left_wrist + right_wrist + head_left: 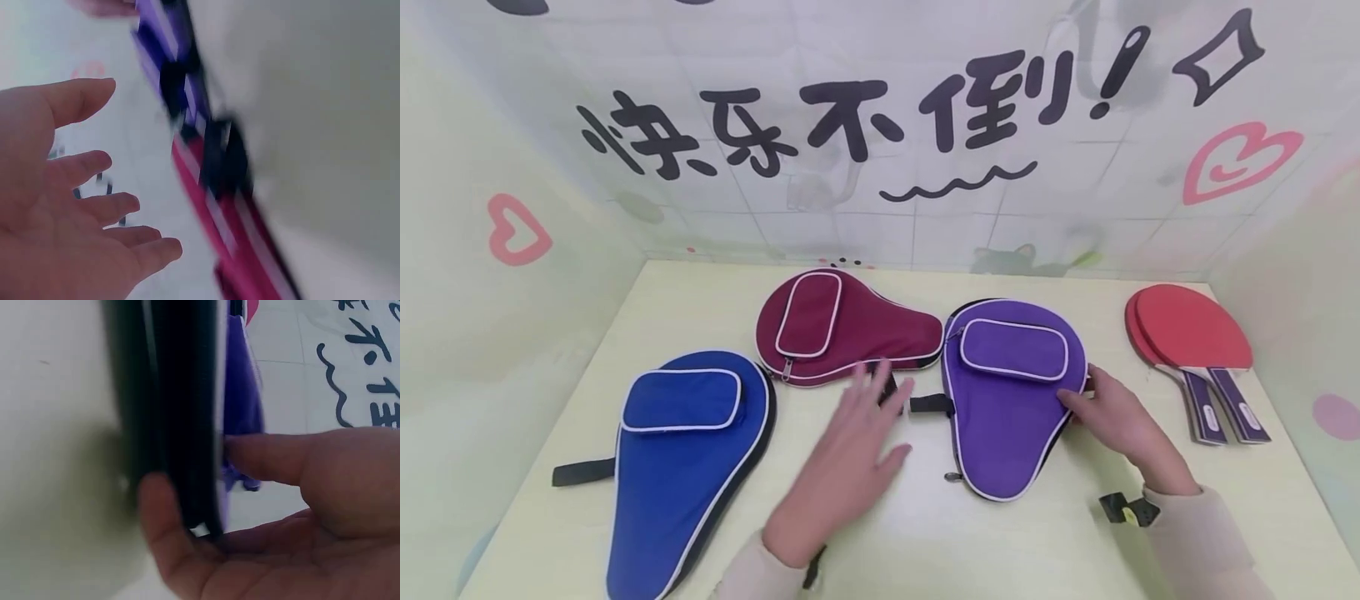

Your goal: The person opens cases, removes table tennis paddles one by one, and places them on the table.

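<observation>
A purple table tennis bat case (1004,433) with a white-edged pocket lies on the table, narrow end toward me. My right hand (1116,417) pinches its right edge; in the right wrist view the thumb (269,456) is on the purple face and a finger (161,512) is on the dark underside. My left hand (850,454) hovers with spread fingers just below the maroon bat case (880,321), holding nothing. In the left wrist view its palm (37,225) faces the blurred cases. A blue bat case (670,483) lies to the left.
Two red table tennis bats (1195,325) overlap at the far right, with purple and white handles. A white printed backdrop (857,225) stands behind the pale table (917,533), and side walls rise at left and right. A dark strap (583,472) sticks out from the blue case.
</observation>
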{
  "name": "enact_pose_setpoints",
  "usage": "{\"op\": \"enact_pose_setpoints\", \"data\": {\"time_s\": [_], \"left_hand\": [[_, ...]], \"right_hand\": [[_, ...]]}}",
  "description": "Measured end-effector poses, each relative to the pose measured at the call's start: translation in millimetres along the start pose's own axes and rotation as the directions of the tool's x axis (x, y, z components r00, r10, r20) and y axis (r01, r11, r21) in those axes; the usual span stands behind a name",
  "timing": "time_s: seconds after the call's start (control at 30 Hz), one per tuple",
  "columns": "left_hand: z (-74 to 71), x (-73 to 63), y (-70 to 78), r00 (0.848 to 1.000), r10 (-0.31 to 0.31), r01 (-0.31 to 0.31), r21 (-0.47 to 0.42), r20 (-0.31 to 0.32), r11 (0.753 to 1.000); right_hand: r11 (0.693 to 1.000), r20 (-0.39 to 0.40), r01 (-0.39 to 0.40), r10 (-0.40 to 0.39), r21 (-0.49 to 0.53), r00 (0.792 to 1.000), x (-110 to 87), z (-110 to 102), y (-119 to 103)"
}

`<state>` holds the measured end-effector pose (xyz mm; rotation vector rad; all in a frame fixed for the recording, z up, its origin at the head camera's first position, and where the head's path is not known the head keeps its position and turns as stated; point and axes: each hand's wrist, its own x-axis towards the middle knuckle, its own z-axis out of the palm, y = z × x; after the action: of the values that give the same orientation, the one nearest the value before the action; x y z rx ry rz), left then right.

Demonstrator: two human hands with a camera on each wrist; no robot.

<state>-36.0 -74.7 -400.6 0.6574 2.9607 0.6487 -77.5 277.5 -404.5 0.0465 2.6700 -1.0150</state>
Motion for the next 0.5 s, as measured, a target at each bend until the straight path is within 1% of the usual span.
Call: {"op": "enact_pose_setpoints", "data": {"time_s": [0.07,0.1,0.17,0.2,0.27,0.33,0.37,0.4,0.43,0.47,0.5], "left_hand": [[-18.6,5.4,-9.7,0.997,-0.056,0.056,-0.008,-0.046,0.998],[-29.3,8.6,-14.8,0.994,-0.081,0.081,-0.015,-0.074,0.997],[-51.7,16.4,-24.5,0.983,-0.112,0.108,-0.035,-0.145,0.994],[-62.8,20.8,-28.1,0.974,-0.125,0.119,-0.047,-0.189,0.992],[-83.4,32.3,-32.6,0.949,-0.146,0.126,-0.090,-0.279,0.988],[-100.0,46.6,-37.3,0.919,-0.176,0.134,-0.140,-0.354,0.981],[-106.4,54.1,-39.9,0.902,-0.200,0.145,-0.169,-0.382,0.975],[-111.0,61.9,-43.0,0.884,-0.231,0.163,-0.196,-0.407,0.967],[-113.8,70.2,-46.6,0.868,-0.267,0.186,-0.224,-0.418,0.957],[-115.1,78.4,-50.6,0.855,-0.301,0.211,-0.248,-0.422,0.946],[-115.2,87.0,-55.2,0.845,-0.337,0.240,-0.267,-0.416,0.933]], "right_hand": [[0.994,-0.032,0.007,-0.011,-0.110,0.999,0.8,-4,-10],[0.989,-0.052,0.013,-0.021,-0.144,0.998,1.6,-5,-16],[0.981,-0.076,0.020,-0.035,-0.192,0.996,4.6,-6,-32],[0.979,-0.078,0.019,-0.036,-0.203,0.996,6.4,-6,-41],[0.980,-0.065,0.036,-0.050,-0.195,0.997,11.7,-5,-59],[0.978,-0.032,0.068,-0.076,-0.195,0.997,19.7,-3,-78],[0.977,-0.015,0.087,-0.091,-0.194,0.996,24.9,-1,-87],[0.975,0.006,0.108,-0.109,-0.193,0.994,31.0,2,-95],[0.972,0.025,0.128,-0.125,-0.196,0.992,37.6,5,-103],[0.970,0.044,0.145,-0.139,-0.197,0.989,44.5,9,-109],[0.965,0.059,0.166,-0.158,-0.201,0.986,51.7,14,-114]]}}
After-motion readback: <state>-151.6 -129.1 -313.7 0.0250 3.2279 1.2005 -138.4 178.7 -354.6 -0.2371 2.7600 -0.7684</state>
